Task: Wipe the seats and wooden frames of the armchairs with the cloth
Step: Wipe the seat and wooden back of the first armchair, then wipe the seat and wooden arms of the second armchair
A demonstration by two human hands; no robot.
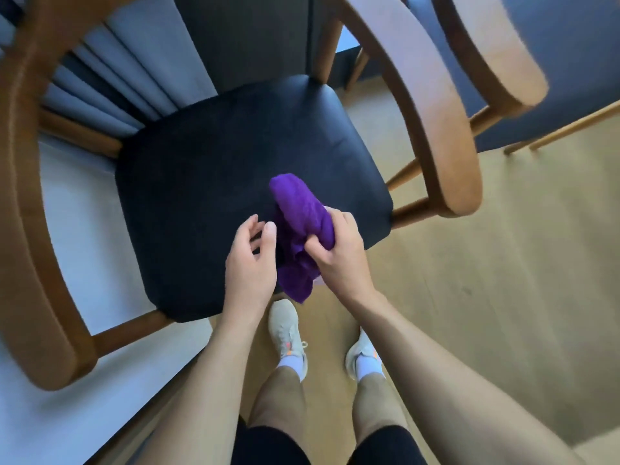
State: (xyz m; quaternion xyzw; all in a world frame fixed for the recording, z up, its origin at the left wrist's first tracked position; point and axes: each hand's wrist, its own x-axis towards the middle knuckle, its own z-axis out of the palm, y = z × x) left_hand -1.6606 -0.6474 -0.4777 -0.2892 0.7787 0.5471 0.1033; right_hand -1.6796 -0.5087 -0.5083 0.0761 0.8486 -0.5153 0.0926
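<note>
A wooden armchair with a black padded seat [218,169] stands right in front of me. Its curved armrests run down the left [30,229] and the right [439,129]. My right hand [339,250] grips a bunched purple cloth [302,213] above the seat's front right part. One end of the cloth sticks up and away from me, the other hangs below my hand. My left hand [250,260] hovers just left of the cloth with its fingers loosely curled, holding nothing.
A second armchair's wooden armrest [496,52] and blue upholstery [553,78] sit at the upper right. Pale curtain folds [110,72] hang behind the chair at the left. My shoes [285,330] stand on the light wooden floor [503,280] close to the seat's front edge.
</note>
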